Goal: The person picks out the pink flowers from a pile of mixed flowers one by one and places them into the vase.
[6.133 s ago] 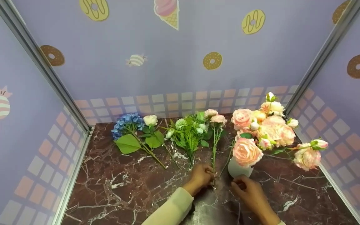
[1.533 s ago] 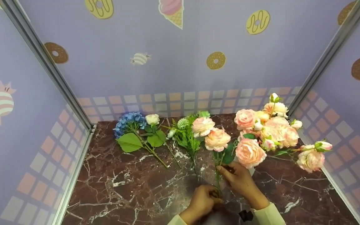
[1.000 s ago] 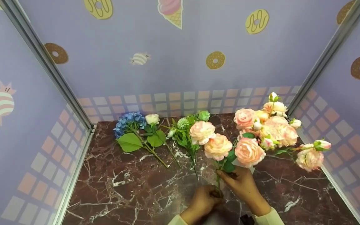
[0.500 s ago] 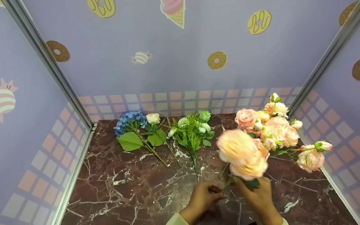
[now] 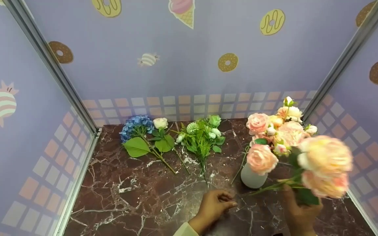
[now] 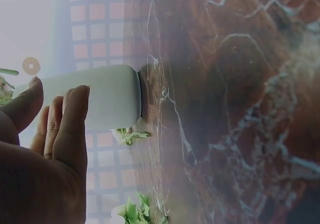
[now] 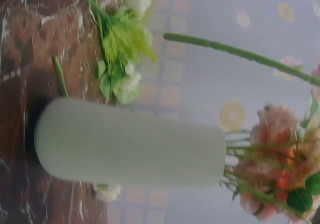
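My right hand [image 5: 302, 213] grips the green stem of a pink-and-cream rose spray [image 5: 326, 164] with two full blooms. The blooms lean right, and the bare stem end [image 7: 200, 41] points left, across the front of the vase in the head view. A white vase [image 5: 254, 177] stands upright, holding a bunch of pink roses [image 5: 262, 159]; several stems show at its mouth in the right wrist view. My left hand [image 5: 213, 206] is left of the vase, low over the table, fingers loosely bent and holding nothing. In the left wrist view its fingers overlap the vase [image 6: 110, 94].
On the brown marbled table [image 5: 136, 203] lie a blue hydrangea [image 5: 137, 127], a white rose [image 5: 160, 123] and a green spray with white buds [image 5: 202, 141]. One thin stem [image 5: 240, 168] lies left of the vase. Patterned walls [image 5: 189, 75] enclose the table's back and sides.
The two-bloom rose spray was picked up from the table and held in both hands; the left hand has since let go. My right hand has carried it rightward past the vase, tipping it over.
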`<state>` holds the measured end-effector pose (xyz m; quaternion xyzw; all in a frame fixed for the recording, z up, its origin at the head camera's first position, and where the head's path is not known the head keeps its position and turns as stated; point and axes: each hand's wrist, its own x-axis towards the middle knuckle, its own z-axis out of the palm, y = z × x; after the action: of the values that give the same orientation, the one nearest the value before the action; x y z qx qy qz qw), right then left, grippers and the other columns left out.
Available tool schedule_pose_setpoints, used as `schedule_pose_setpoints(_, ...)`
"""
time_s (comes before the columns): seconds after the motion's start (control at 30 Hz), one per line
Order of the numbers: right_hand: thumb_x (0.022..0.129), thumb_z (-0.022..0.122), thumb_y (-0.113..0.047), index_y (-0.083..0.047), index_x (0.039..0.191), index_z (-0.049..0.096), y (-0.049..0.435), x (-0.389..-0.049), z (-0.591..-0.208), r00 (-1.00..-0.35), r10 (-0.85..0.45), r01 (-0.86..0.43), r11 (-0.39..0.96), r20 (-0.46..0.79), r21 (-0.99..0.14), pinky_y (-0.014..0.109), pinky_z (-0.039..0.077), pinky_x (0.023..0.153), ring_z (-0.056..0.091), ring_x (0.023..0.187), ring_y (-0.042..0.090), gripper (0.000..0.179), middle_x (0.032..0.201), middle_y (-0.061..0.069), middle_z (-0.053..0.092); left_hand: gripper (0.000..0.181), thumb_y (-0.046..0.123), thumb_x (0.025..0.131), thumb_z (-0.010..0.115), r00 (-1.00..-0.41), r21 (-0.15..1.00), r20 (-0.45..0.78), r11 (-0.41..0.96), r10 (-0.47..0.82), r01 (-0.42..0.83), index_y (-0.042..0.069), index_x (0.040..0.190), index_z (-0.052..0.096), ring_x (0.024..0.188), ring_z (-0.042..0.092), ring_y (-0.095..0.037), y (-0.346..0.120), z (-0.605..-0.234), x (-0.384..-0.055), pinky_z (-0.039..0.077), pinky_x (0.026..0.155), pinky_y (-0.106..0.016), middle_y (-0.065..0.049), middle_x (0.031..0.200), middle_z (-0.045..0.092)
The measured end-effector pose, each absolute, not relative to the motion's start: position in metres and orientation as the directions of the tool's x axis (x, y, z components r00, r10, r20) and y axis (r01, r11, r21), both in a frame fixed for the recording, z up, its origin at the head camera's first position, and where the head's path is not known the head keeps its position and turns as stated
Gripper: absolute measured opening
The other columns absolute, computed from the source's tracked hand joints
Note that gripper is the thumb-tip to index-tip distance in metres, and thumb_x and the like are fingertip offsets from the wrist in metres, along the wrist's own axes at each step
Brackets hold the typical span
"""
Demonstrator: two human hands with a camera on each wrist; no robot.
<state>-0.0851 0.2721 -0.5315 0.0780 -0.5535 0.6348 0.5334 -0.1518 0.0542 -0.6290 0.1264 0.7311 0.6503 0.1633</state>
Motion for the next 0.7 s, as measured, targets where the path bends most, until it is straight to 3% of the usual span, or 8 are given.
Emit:
schedule_pose_setpoints(0.1,0.082,0.067,0.028,0.019,0.088,0.074,0.275,-0.086,-0.525,-0.333,0.674,-0.738,0.249,0.659,-0.627,0.013,0.063,0.073,0.077,0.071,0.001,0.013,0.083,-0.003,0.084,0.019,0.005,0.09,0.095,-0.918,0.994,-0.051,0.113,0.393,-0.007,-0.004,0.102,0.083,0.067,0.071,-0.002,0.055,-0.63,-0.151,0.06,0.062,-0.017,-0.011,0.09,0.085)
schedule_pose_setpoints(0.17,0.083,0.069,0.027,0.019,0.094,0.075,0.277,-0.088,-0.52,-0.289,0.718,-0.721,0.273,0.634,-0.637,0.014,0.064,0.075,0.077,0.073,0.003,0.015,0.085,-0.003,0.083,0.02,0.004,0.09,0.094,-0.92,0.995,-0.041,0.103,0.39,-0.001,-0.006,0.102,0.082,0.066,0.07,-0.001,0.055,-0.63,-0.151,0.058,0.061,-0.015,-0.013,0.09,0.084)
schedule_pose_setpoints(0.3,0.083,0.072,0.027,0.018,0.115,0.076,0.279,-0.093,-0.51,-0.211,0.778,-0.728,0.279,0.592,-0.626,0.021,0.067,0.089,0.081,0.089,0.011,0.034,0.101,0.004,0.083,0.02,0.002,0.09,0.094,-0.923,0.995,-0.033,0.097,0.383,0.005,-0.007,0.102,0.082,0.066,0.069,0.0,0.055,-0.63,-0.15,0.057,0.061,-0.014,-0.016,0.09,0.084)
schedule_pose_setpoints(0.43,0.08,0.077,0.024,0.023,0.115,0.067,0.278,-0.099,-0.5,-0.111,0.777,-0.722,0.365,0.62,-0.587,0.024,0.064,0.103,0.079,0.104,0.015,0.036,0.115,0.006,0.079,0.017,0.004,0.09,0.095,-0.927,0.993,-0.037,0.117,0.373,0.007,-0.003,0.1,0.084,0.068,0.069,0.0,0.055,-0.63,-0.15,0.057,0.063,-0.014,-0.014,0.09,0.084)
schedule_pose_setpoints(0.53,0.081,0.081,0.019,0.014,0.105,0.072,0.278,-0.1,-0.492,-0.088,0.783,-0.659,0.418,0.616,-0.625,0.02,0.064,0.1,0.08,0.099,0.007,0.025,0.108,-0.004,0.082,0.017,0.008,0.091,0.095,-0.925,0.99,-0.055,0.143,0.375,-0.001,0.0,0.102,0.085,0.072,0.071,-0.001,0.054,-0.629,-0.15,0.059,0.065,-0.016,-0.007,0.09,0.084)
schedule_pose_setpoints(0.63,0.084,0.081,0.018,0.007,0.114,0.08,0.279,-0.1,-0.482,-0.113,0.812,-0.641,0.382,0.573,-0.666,0.019,0.065,0.095,0.082,0.092,0.005,0.032,0.101,-0.004,0.086,0.02,0.011,0.092,0.095,-0.922,0.987,-0.068,0.163,0.382,-0.005,0.0,0.104,0.085,0.075,0.072,-0.001,0.054,-0.628,-0.15,0.061,0.068,-0.017,-0.001,0.091,0.083)
schedule_pose_setpoints(0.7,0.084,0.08,0.02,0.01,0.116,0.08,0.279,-0.102,-0.477,-0.119,0.825,-0.666,0.347,0.553,-0.66,0.021,0.066,0.096,0.083,0.094,0.009,0.034,0.104,0.001,0.086,0.021,0.012,0.092,0.095,-0.921,0.985,-0.068,0.17,0.384,-0.002,-0.001,0.104,0.084,0.076,0.073,-0.001,0.053,-0.628,-0.15,0.061,0.07,-0.017,0.0,0.091,0.083)
